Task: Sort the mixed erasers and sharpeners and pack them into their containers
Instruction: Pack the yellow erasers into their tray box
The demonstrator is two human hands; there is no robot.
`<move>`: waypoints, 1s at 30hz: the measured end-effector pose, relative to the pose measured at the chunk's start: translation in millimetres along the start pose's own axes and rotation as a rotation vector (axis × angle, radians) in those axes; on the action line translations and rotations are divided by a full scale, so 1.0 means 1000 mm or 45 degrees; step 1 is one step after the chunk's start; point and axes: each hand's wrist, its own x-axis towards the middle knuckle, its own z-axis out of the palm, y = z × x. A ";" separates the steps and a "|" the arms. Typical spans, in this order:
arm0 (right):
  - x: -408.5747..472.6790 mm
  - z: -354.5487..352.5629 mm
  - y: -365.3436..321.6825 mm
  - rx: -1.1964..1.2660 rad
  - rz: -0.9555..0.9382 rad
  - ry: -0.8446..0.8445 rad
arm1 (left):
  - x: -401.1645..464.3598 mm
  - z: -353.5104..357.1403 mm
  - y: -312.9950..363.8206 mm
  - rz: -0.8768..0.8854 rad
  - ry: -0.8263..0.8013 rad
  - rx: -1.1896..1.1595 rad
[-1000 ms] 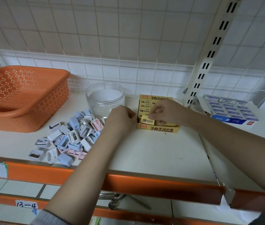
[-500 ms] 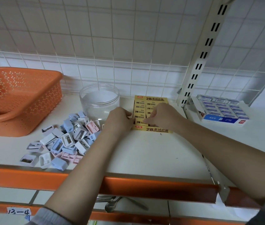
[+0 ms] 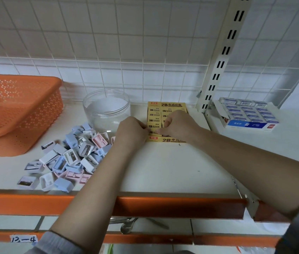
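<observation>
Sitting far left of the yellow eraser box (image 3: 167, 105), an orange basket (image 3: 19, 110) rests on the white shelf (image 3: 163, 171). Nearer the box lies a heap of blue, pink and white sharpeners (image 3: 68, 156), and behind it a clear jar (image 3: 106, 110) stands just left of the box. Both hands meet over the box's front rows: the left hand (image 3: 132, 131) and right hand (image 3: 178, 123) have fingers curled, pinching at the erasers (image 3: 154, 120) packed inside. Well right of the box sits a blue eraser carton (image 3: 247, 114).
</observation>
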 end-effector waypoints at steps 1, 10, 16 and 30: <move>-0.001 -0.001 0.001 -0.003 -0.020 -0.009 | 0.000 -0.001 0.000 0.007 -0.011 0.005; -0.011 -0.021 0.040 -0.067 -0.164 0.268 | -0.001 -0.001 0.004 0.135 0.006 0.147; -0.010 -0.016 0.040 -0.144 -0.201 0.219 | -0.003 0.004 0.005 0.113 0.035 0.161; -0.010 -0.027 0.052 -0.291 -0.131 0.260 | -0.014 0.009 -0.001 0.148 0.028 0.039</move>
